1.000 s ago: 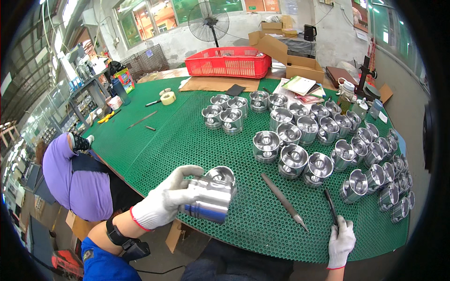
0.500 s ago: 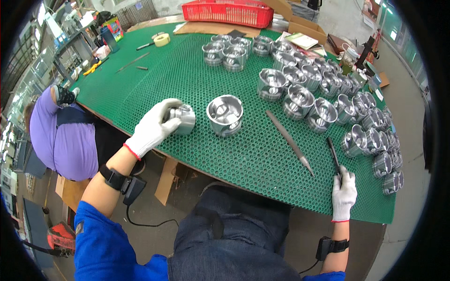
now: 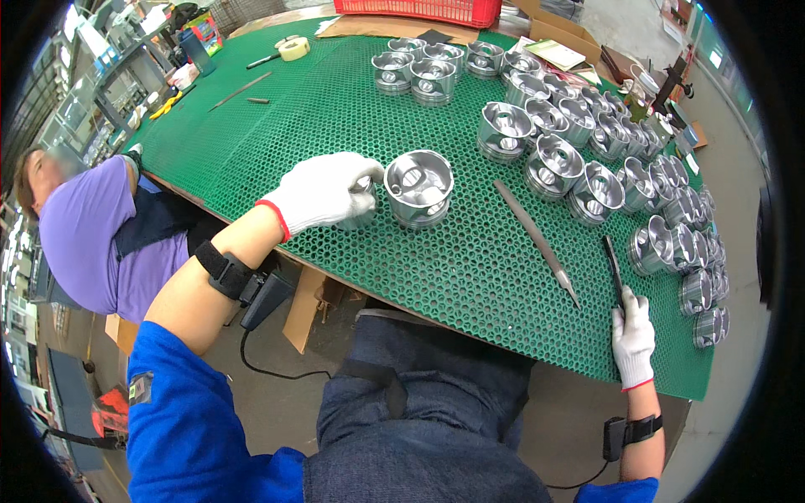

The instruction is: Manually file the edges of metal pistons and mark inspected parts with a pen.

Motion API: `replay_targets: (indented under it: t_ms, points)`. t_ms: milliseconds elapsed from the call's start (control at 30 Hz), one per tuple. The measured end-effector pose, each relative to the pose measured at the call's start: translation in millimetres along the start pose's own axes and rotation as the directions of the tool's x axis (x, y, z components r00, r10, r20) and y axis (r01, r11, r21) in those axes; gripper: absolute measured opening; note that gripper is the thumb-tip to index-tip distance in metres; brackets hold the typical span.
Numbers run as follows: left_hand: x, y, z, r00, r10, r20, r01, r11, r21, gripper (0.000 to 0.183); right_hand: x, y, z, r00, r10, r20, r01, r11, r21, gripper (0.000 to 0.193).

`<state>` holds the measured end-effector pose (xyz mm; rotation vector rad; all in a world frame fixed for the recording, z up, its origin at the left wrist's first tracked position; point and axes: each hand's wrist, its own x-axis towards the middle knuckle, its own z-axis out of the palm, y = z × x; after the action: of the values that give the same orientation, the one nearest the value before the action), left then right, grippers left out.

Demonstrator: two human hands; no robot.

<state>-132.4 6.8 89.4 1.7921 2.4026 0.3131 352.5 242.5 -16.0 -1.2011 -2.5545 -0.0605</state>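
Note:
My left hand (image 3: 325, 193), in a white knit glove, is closed over a silver metal piston (image 3: 360, 216) that it mostly hides. Its fingertips come close to the rim of a second piston (image 3: 418, 189), which stands upright just to the right; whether they touch it, I cannot tell. At the right edge of the mat my right hand (image 3: 634, 335), also gloved, grips a slim black stick-like tool (image 3: 613, 261) that points away from me. Between the two hands a grey file (image 3: 537, 243) with a pointed tang lies on the green perforated mat (image 3: 360, 272).
Many pistons (image 3: 555, 168) stand in rows at the right, with a smaller group (image 3: 433, 81) at the back. Far left lie a tape roll (image 3: 293, 48), a marker and a thin file (image 3: 241, 90). A red crate (image 3: 419, 8) sits behind. Another person (image 3: 92, 226) is at the left.
My left hand has moved right towards the standing piston and now covers more of the piston it holds. My right hand still grips the black tool. The whole view has shifted slightly.

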Motion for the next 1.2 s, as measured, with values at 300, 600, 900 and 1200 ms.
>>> replay_targets:
  t_ms: [300,600,900,1200]
  points:
    - [1,-2,-3,0.999,0.046,0.013,-0.047,0.998,0.030,0.040,37,-2,-31,0.917,-0.026,0.399,0.016,0.999,0.029,0.058]
    - [31,8,-40,0.899,0.133,0.418,-0.121,0.991,-0.056,0.061,24,6,-31,0.934,-0.030,0.356,0.007,0.998,0.066,0.067]
    - [46,19,-47,0.790,-0.249,0.560,0.332,0.942,-0.050,0.038,52,6,-53,0.679,0.029,0.733,-0.129,0.988,0.081,0.074]
    - [58,-4,-113,0.602,-0.266,0.753,0.429,0.903,-0.023,0.035,67,6,-57,0.510,0.014,0.860,-0.211,0.971,0.109,0.080]
